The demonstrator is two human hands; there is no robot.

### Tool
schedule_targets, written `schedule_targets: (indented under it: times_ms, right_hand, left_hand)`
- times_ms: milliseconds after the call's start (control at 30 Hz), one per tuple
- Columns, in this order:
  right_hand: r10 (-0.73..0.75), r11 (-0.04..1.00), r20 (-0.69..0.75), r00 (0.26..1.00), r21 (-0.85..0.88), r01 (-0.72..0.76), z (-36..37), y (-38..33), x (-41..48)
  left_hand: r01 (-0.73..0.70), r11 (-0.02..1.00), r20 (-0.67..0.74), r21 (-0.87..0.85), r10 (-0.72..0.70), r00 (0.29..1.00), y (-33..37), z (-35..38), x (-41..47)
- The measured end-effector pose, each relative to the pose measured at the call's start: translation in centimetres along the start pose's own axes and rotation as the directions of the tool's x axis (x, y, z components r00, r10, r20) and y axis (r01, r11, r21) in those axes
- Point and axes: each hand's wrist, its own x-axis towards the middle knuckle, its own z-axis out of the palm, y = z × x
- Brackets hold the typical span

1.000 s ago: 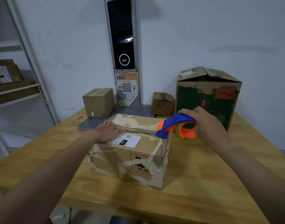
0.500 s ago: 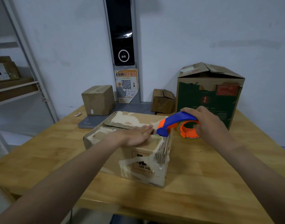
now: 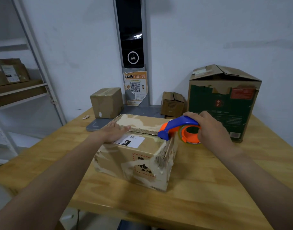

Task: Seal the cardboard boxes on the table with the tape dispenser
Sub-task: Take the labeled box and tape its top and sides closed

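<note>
Right hand [image 3: 210,128] grips tape dispenser [image 3: 179,130] at seam's right end; seam runs leftward to flat, open left hand [image 3: 115,132] pressing box [image 3: 139,156].

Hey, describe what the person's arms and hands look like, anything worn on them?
Both forearms are bare up to the frame's edge, no sleeves in view. The left hand and right hand wear no gloves; no watch, ring or bracelet shows.

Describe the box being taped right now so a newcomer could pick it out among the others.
On the wooden table, it is the nearest cardboard box, lying under the left hand. Unlike its neighbours, it has a white label, "UN" print and the blue-orange tape dispenser at its right edge.
</note>
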Motion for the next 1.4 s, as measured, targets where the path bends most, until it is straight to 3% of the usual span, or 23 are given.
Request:
schedule_targets:
  times_ms: [200,367,767,967,1267,1400]
  right_hand:
    - [-0.003,1.0,-0.02,1.0,0.013,0.003,-0.2,0.2,-0.2]
    - [-0.026,0.999,-0.036,0.999,0.025,0.026,-0.1,0.6,-1.0]
    - [0.006,0.993,-0.071,0.997,0.121,0.002,-0.4,3.5,-3.6]
    - [0.041,0.989,-0.132,0.99,0.144,-0.021,-1.0,6.4,-5.2]
    - [0.063,0.991,-0.068,0.996,0.119,-0.054,0.8,5.6,-5.9]
    - [0.069,0.993,-0.037,0.997,0.101,-0.065,1.5,4.7,-5.4]
  left_hand:
    - [0.029,0.999,0.026,0.022,-0.03,0.999,-1.0,-0.1,1.0]
    - [-0.007,0.999,-0.064,0.038,0.009,0.998,2.2,-0.9,-1.8]
    - [-0.028,0.995,0.029,0.094,0.025,0.999,-0.2,-0.2,0.6]
    - [0.028,0.999,-0.014,0.037,-0.028,1.0,1.6,-0.2,-0.9]
    - [0.025,1.0,-0.085,0.016,-0.024,0.996,1.1,0.1,-0.9]
    - [-0.063,0.984,-0.014,0.169,0.066,0.998,1.6,0.2,-1.0]
